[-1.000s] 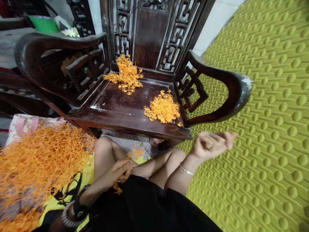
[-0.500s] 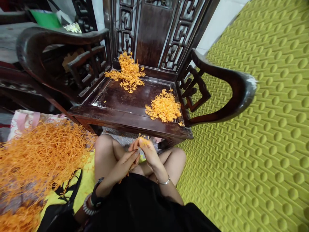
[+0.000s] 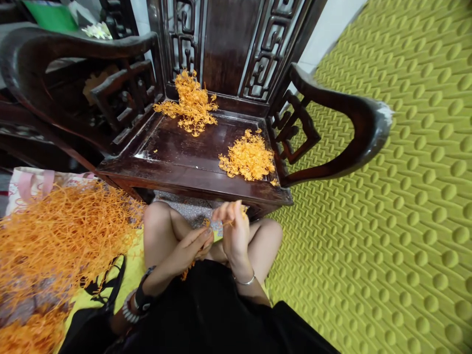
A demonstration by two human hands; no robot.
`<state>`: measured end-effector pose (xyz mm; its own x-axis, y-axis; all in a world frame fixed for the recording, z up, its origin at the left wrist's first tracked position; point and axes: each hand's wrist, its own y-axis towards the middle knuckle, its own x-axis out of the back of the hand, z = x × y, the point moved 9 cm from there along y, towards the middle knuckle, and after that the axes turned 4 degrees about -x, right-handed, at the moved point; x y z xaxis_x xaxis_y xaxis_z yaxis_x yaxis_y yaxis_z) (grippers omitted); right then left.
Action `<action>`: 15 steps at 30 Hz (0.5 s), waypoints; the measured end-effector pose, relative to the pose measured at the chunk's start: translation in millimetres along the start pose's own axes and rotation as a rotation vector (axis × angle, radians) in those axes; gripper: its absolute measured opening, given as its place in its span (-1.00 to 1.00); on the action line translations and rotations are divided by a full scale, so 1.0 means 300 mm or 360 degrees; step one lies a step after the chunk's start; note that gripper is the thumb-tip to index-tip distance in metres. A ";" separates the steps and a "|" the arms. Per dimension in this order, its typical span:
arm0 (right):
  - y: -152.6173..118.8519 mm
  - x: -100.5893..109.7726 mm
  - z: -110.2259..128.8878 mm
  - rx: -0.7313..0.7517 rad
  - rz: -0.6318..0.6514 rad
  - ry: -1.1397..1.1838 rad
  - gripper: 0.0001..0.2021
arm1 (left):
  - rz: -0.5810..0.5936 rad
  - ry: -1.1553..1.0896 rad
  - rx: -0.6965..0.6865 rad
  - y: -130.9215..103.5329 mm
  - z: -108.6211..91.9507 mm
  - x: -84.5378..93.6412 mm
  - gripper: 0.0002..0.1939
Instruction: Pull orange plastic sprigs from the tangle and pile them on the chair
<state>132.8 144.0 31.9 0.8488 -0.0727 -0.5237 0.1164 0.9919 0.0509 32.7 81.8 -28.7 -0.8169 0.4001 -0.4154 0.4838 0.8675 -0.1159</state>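
My left hand (image 3: pixel 197 244) is closed in front of my lap, with a bit of orange branched strand (image 3: pixel 206 222) showing above its fingertips and more orange strand (image 3: pixel 187 271) hanging below it. Close on its right, my right hand (image 3: pixel 236 231) is raised with bent, slightly blurred fingers. Thin orange pieces (image 3: pixel 244 211) show by its thumb and fingertips. Ahead, on the seat of a dark wooden chair (image 3: pixel 173 172), lie two heaps of small orange pieces: a taller heap (image 3: pixel 193 103) at the back left and a rounder heap (image 3: pixel 249 156) at the front right.
A large tangle of orange strands (image 3: pixel 73 231) spreads on my left, before a white bag with pink handles (image 3: pixel 47 183). Black straps (image 3: pixel 114 282) lie beside it on yellow cloth. A yellow-green bumpy mat (image 3: pixel 368 236) covers the right side. A green container (image 3: pixel 51 14) stands back left.
My right hand has moved rightward away from the left, its fingers now pointing up, carrying orange bits. My left hand stays nearly in place. The view has shifted slightly.
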 end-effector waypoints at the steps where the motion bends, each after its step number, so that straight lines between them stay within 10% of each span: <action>1: 0.019 0.054 0.081 0.0178 -0.0117 0.0003 -0.54 | 0.0011 -0.0056 0.0043 -0.019 0.019 0.000 -0.54; 7: 0.177 0.355 0.482 0.0804 -0.0423 -0.0255 -0.45 | -0.0433 -0.0605 0.0109 -0.131 0.073 0.157 -0.59; 15: 0.564 0.206 0.231 0.0670 -0.0297 -0.2161 -0.72 | -0.0691 -0.0830 -0.0275 -0.057 -0.046 0.217 -0.81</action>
<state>240.8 300.2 67.2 0.6029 -0.4759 0.6403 0.2167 0.8701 0.4426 -33.1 97.1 -41.2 -0.6470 -0.1497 -0.7477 0.0555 0.9687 -0.2420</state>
